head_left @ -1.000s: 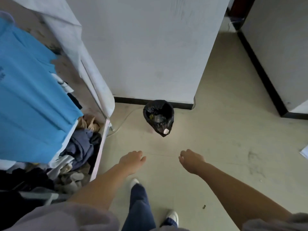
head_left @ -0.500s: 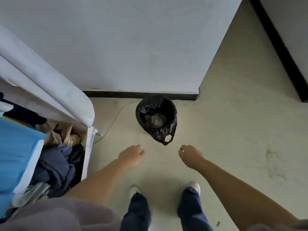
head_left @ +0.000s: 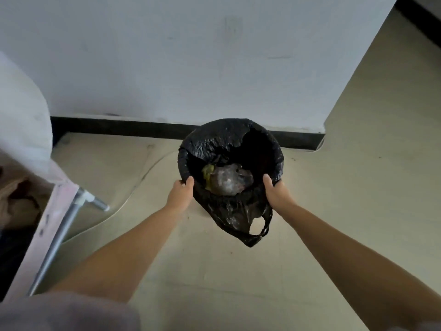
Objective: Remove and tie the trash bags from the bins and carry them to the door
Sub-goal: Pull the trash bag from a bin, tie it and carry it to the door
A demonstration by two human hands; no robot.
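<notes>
A black trash bag lines a small round bin on the floor, close to the wall. Its rim is folded over the bin's edge, and a loop handle hangs down the near side. Crumpled clear plastic and a yellowish scrap lie inside. My left hand grips the bag's rim on the left side, thumb over the edge. My right hand grips the rim on the right side in the same way. The bin itself is hidden under the bag.
A white wall with a black skirting board stands right behind the bin. A rack with a metal leg and clothes stands at the left. A thin white cable runs over the floor. Beige floor stretches to the right.
I have come closer and bent down over the bin. Both hands moved forward from mid-air and took hold of the bag's rim, one on each side.
</notes>
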